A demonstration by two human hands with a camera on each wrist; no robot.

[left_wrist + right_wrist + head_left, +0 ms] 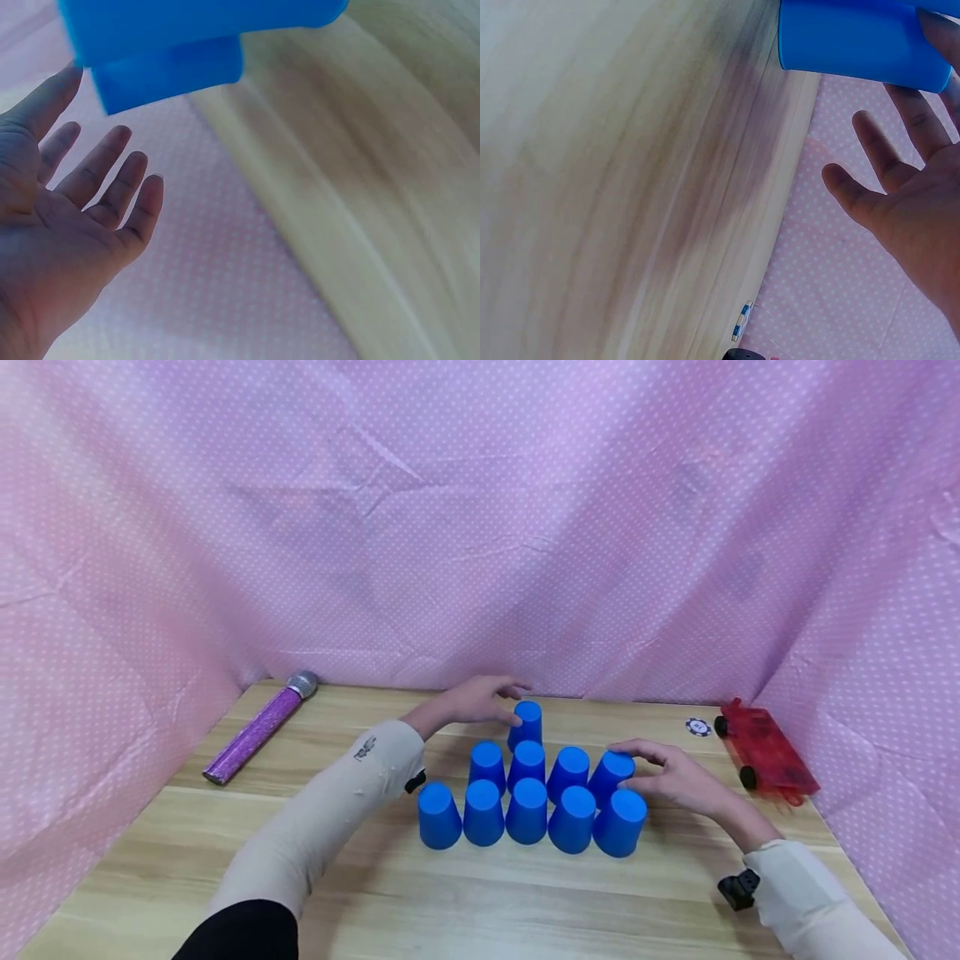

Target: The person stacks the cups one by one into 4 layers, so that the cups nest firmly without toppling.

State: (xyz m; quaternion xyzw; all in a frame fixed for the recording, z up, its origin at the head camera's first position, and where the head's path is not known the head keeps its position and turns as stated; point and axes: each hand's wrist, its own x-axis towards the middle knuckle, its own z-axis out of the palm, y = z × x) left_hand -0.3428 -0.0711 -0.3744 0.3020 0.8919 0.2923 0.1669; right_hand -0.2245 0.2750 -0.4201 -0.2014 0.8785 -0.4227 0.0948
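Note:
Several blue cups stand upside down on the table, in a front row, a second row behind it, and a single back cup. My left hand is at the left of the back cup, its thumb at the cup's side and its fingers spread loosely. In the left wrist view, those fingers stand apart from the blue cups. My right hand pinches the rightmost second-row cup, thumb in front and index finger behind. The right wrist view shows the other fingers spread beyond this cup.
A purple glittery microphone lies at the table's left. To the right are a red translucent toy car and a poker chip. Pink dotted cloth hangs behind and at both sides of the wooden table.

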